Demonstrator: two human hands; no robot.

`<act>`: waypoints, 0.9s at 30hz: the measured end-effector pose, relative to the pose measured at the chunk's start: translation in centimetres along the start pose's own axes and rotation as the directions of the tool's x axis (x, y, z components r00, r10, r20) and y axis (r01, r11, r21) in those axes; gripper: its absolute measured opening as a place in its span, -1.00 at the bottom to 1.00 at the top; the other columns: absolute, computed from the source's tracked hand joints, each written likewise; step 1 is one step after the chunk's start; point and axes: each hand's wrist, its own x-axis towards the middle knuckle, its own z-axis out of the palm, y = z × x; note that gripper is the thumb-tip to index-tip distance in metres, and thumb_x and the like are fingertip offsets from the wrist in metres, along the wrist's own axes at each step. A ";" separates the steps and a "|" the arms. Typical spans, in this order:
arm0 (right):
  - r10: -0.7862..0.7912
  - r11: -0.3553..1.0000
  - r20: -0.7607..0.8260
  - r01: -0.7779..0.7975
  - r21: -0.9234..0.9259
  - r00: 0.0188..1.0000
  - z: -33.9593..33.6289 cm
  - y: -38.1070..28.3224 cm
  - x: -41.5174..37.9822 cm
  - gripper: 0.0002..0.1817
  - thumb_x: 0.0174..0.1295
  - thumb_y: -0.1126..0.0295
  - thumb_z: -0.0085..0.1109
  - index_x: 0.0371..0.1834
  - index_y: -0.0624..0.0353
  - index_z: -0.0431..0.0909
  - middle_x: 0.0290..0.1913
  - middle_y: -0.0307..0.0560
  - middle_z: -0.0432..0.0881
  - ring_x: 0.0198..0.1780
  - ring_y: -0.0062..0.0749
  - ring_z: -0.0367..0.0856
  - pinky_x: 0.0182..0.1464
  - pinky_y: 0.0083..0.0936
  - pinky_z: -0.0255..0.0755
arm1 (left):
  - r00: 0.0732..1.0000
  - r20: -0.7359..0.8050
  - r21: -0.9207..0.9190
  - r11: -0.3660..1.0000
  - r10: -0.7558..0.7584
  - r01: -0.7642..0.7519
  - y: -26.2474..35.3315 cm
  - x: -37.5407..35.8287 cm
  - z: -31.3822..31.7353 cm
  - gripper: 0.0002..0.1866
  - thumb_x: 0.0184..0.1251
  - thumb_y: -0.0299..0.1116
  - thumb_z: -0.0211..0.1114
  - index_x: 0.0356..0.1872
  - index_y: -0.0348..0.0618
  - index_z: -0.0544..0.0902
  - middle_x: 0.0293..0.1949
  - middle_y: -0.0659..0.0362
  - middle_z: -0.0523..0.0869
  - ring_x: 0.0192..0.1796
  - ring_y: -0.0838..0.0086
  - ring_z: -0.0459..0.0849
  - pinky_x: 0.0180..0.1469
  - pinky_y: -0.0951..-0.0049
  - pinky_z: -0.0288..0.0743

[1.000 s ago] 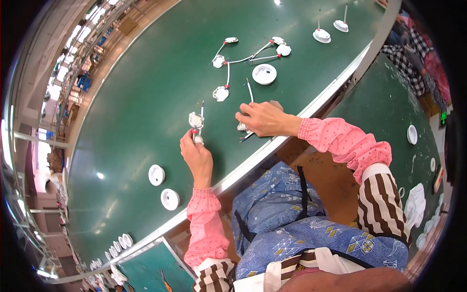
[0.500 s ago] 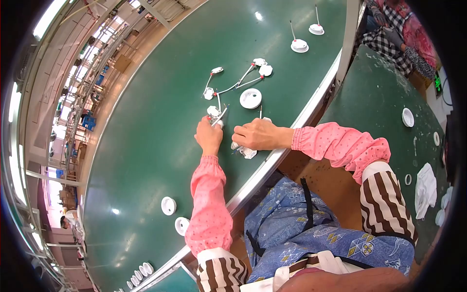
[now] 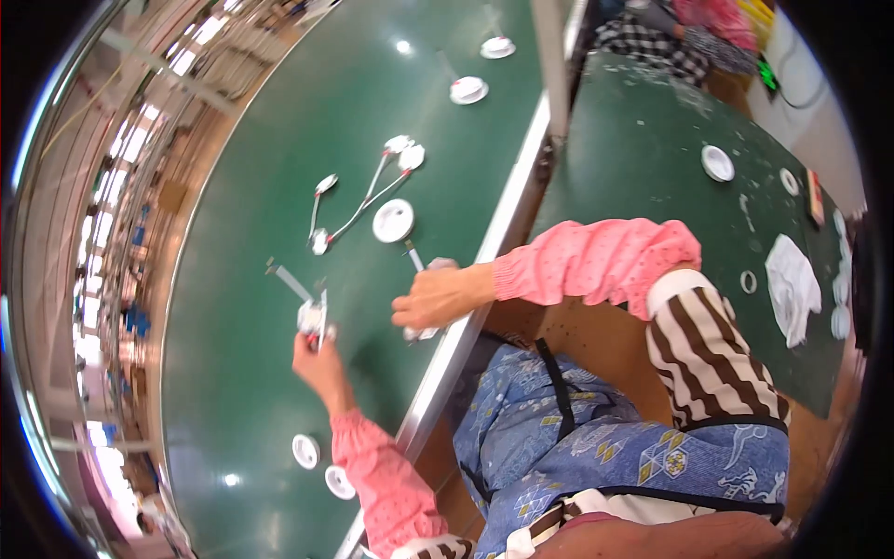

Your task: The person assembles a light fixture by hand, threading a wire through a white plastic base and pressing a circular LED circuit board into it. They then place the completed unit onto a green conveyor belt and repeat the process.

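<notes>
My left hand has its fingers pinched on a small white wired part, with red at its base and pale wires sticking up. My right hand is closed just inside the belt's metal edge. White pieces show under its fingers, and a short white wire stands up behind it; its exact grip is hidden. Beyond my hands lies a round white cup-shaped housing. Further off, several small white parts with wires and red ends, one of them a wired part, rest on the green surface.
Two round housings with upright wires, including a far housing, stand at the back. Two white rings lie near my left forearm. A side table at right holds a white cloth and a white cup. A metal post rises between.
The view has swung, so the table things appear further left. My left hand has moved away from my right, carrying the white wired part. My right hand stays near the belt's edge.
</notes>
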 end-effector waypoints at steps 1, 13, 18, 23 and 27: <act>-0.008 1.000 -0.010 0.008 -0.026 1.000 -0.3 0.1 0.2 -0.78 0.31 0.29 0.17 -0.20 0.24 0.48 -0.30 0.02 0.60 -0.38 -0.04 0.75 -0.35 -0.11 0.61 | 1.000 -0.003 -0.053 0.998 -0.024 0.024 0.0 -0.3 -0.5 -0.83 0.17 -0.47 0.48 -0.26 -0.26 0.68 -0.48 0.43 0.53 -0.44 0.71 0.37 -0.42 0.58 0.21; 0.561 0.722 -0.164 -0.577 -0.382 0.811 -15.6 -4.0 -14.9 -0.78 0.22 0.39 0.23 -0.15 0.21 0.45 -0.28 -0.02 0.57 -0.39 -0.12 0.75 -0.42 -0.22 0.65 | 0.865 0.445 -0.418 0.908 0.234 -0.030 15.0 -9.0 9.0 -0.77 0.28 -0.55 0.38 -0.04 -0.29 0.72 -0.20 0.24 0.79 -0.20 0.58 0.70 -0.12 0.52 0.54; 0.868 0.334 -0.211 -0.843 -0.422 0.450 -15.2 -6.4 -27.4 -0.84 0.28 0.44 0.17 -0.15 0.25 0.47 -0.28 0.09 0.60 -0.34 0.04 0.74 -0.33 -0.08 0.63 | 0.632 0.652 -0.297 0.908 0.419 -0.296 20.7 -13.7 21.5 -0.69 0.11 -0.46 0.46 -0.07 -0.21 0.74 -0.23 0.01 0.82 -0.19 0.25 0.81 -0.08 0.34 0.60; 0.838 0.240 -0.398 -0.907 -0.346 0.373 -13.0 -8.4 -35.0 -0.89 0.29 0.45 0.16 -0.20 0.26 0.52 -0.30 0.06 0.58 -0.35 0.04 0.67 -0.31 -0.09 0.56 | 0.551 0.636 -0.366 0.840 0.540 -0.400 22.6 -17.3 29.7 -0.54 0.06 -0.33 0.50 0.06 -0.13 0.71 -0.22 0.02 0.79 -0.17 0.05 0.76 -0.01 0.12 0.60; 0.857 0.183 -0.444 -0.960 -0.212 0.261 -13.2 -10.0 -35.9 -0.87 0.24 0.45 0.19 -0.19 0.25 0.57 -0.27 0.01 0.56 -0.17 -0.04 0.63 -0.17 -0.11 0.53 | 0.470 0.639 -0.410 0.787 0.609 -0.461 22.6 -18.0 30.6 -0.51 0.05 -0.37 0.51 0.10 -0.15 0.71 -0.08 0.01 0.73 -0.05 0.11 0.73 0.04 0.17 0.59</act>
